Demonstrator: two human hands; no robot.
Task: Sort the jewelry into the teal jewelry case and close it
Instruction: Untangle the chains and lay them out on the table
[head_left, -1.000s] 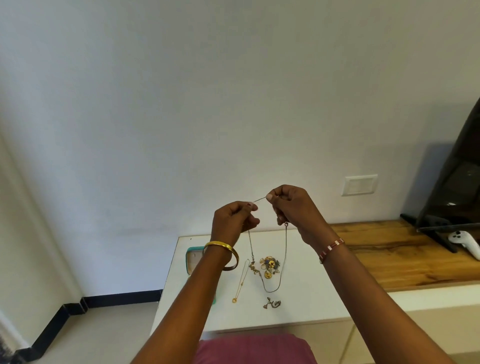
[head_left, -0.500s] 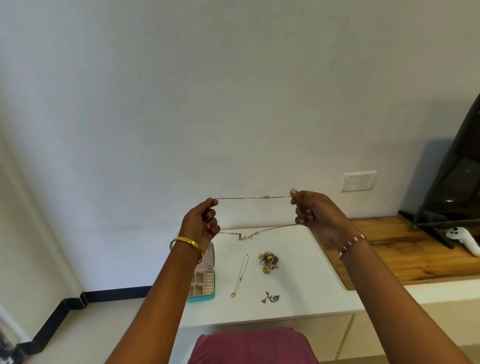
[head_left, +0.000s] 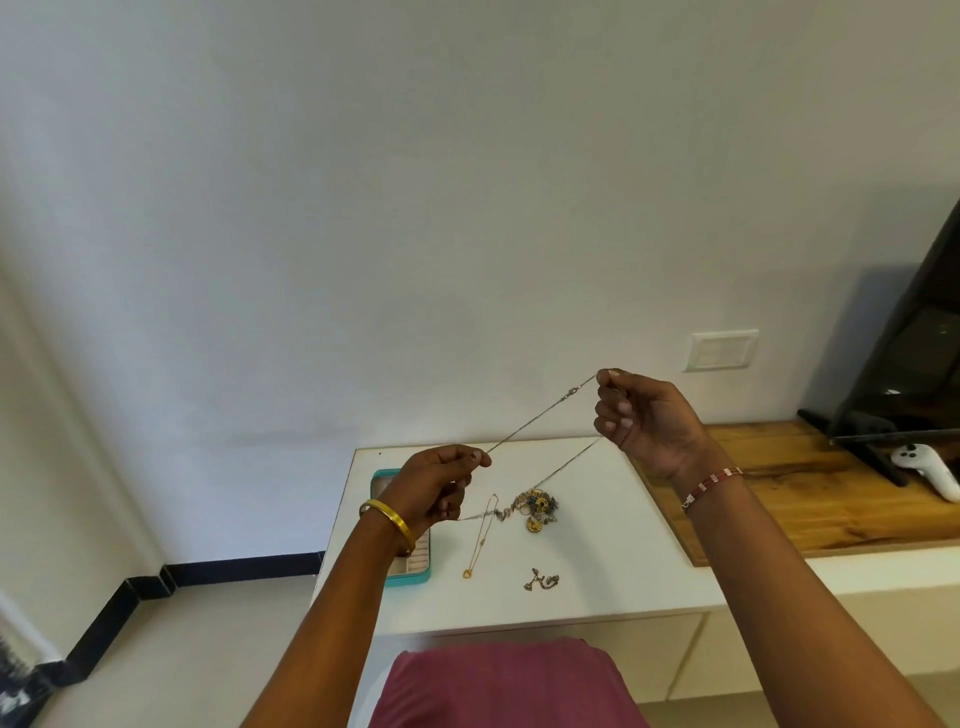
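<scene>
- A thin chain necklace (head_left: 535, 421) is held stretched between two hands above the white table (head_left: 613, 525); its upper strand, with the clasp, runs taut from grip to grip.
- The left hand (head_left: 436, 486) is closed, the strand pinched at thumb and forefinger; the right hand (head_left: 641, 415), higher, pinches the other end between curled fingers.
- Below the grips, the lower strand sags to the table, where it meets or overlies the flower brooch (head_left: 537, 506); contact cannot be confirmed.
- Beneath the left grip lie a gold pendant chain (head_left: 480, 538) and small earrings (head_left: 540, 579).
- Behind the left wrist, the teal jewelry case (head_left: 410, 571) stands open, largely hidden.
- Risk: the hanging loop may snag the brooch and drag it if lifted, or knot once tension is released.
</scene>
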